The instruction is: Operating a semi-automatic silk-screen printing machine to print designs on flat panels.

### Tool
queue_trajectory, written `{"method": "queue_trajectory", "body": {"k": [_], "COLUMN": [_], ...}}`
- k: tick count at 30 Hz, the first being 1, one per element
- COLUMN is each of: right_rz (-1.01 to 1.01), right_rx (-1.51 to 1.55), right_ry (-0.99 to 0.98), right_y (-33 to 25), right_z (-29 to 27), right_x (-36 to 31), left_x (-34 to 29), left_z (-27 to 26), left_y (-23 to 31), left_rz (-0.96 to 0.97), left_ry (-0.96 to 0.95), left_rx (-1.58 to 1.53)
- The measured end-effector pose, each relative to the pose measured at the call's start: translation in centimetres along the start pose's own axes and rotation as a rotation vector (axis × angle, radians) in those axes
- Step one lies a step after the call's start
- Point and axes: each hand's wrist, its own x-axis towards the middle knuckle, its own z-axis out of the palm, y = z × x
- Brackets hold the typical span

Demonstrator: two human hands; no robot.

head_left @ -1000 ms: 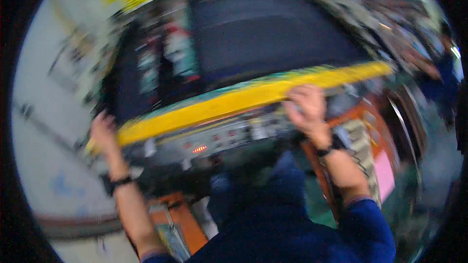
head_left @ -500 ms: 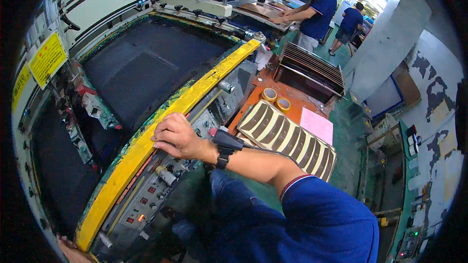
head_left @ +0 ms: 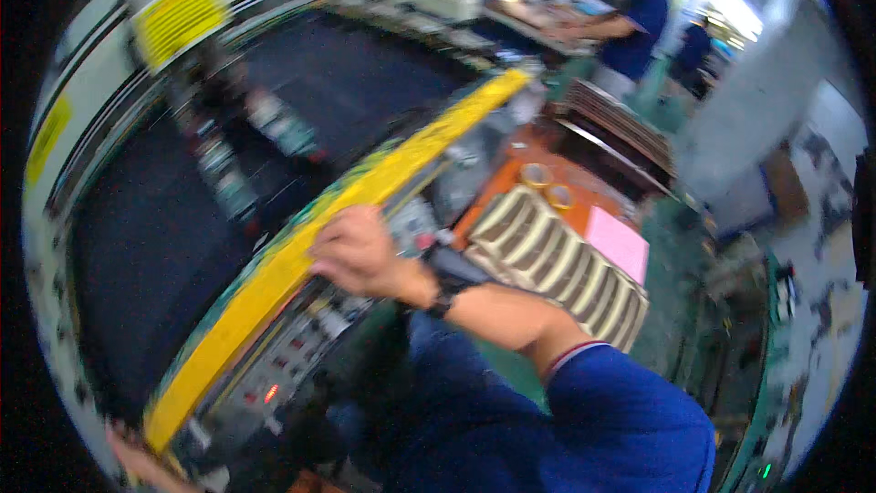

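Note:
A long yellow bar (head_left: 265, 301) forms the near edge of a large screen-printing frame with a dark mesh (head_left: 155, 265). My right hand (head_left: 354, 251) is closed over the middle of this bar, fingers curled at its top; a dark band circles that wrist. My left hand (head_left: 132, 452) is at the bar's lower left end, partly cut off and blurred, so its fingers are unclear. Over the mesh, beyond the bar, hang two squeegee holders, a nearer one (head_left: 222, 173) and a farther one (head_left: 281, 125), on a carriage with a yellow sign (head_left: 182, 18).
Below the bar is a control panel (head_left: 287, 347). To the right, an orange table (head_left: 511, 164) bears a sheet with brown curved stripes (head_left: 566, 260), a pink paper (head_left: 618, 242), tape rolls (head_left: 536, 175) and a slatted rack (head_left: 620, 123). A co-worker (head_left: 630, 32) stands behind.
The squeegee carriage with its yellow sign has travelled right along the frame. My right hand remains on the bar, and my left hand stays at its lower end. The view has shifted and blurred.

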Motion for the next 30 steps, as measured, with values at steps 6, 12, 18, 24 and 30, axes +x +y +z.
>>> {"method": "queue_trajectory", "body": {"k": [6, 12, 18, 24, 30], "right_rz": [0.074, 0.108, 0.122, 0.097, 0.080], "right_rx": [-0.194, -0.126, -0.130, -0.088, 0.048], "right_ry": [-0.062, -0.065, -0.068, -0.044, 0.017], "right_y": [-0.8, -1.0, -1.1, -0.8, -0.7], "right_z": [-1.4, -0.3, -0.4, -0.3, 1.4], "right_x": [-1.2, -0.9, -0.8, -0.8, -0.7], "left_x": [-0.1, -0.1, 0.2, 1.0, 3.2], "left_z": [4.0, 1.9, 1.9, 1.6, -0.7], "left_y": [4.9, 5.1, 4.9, 4.5, -6.9], "left_rz": [-0.407, -0.355, -0.341, -0.286, -0.455], "left_ry": [0.072, 0.116, 0.102, 0.025, -0.028], "left_rx": [-0.375, -0.445, -0.439, -0.273, -0.339]}}
